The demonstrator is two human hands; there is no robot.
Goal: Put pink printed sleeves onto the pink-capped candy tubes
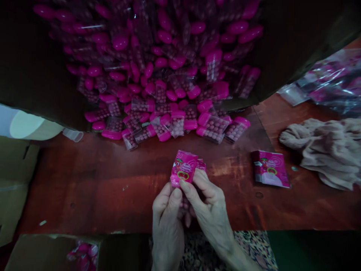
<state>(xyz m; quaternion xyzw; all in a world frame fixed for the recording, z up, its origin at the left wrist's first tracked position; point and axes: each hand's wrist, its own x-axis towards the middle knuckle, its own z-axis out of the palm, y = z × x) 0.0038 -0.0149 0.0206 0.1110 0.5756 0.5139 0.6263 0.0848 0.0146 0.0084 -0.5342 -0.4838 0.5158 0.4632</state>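
Both of my hands meet near the table's front edge. My left hand [169, 214] is closed around a small clear candy box [184, 204], whose pink balls show between the palms; the rest of it is hidden. A pink printed sleeve [184, 165] stands up over the top of that box. My right hand [210, 205] pinches the sleeve's lower edge with thumb and fingers. More pink printed sleeves [201, 165] stick out behind it, at the right fingers. To the right lies a stack of matching sleeves [272, 169] on the table.
A large tipped carton [31, 82] spills many pink-capped candy boxes [177, 122] onto the red-brown table [98, 180]. At right are a crumpled cloth [329, 150] and a clear plastic bag [338, 82]. Below left, an open carton [36, 252] holds pink-wrapped pieces [84, 256].
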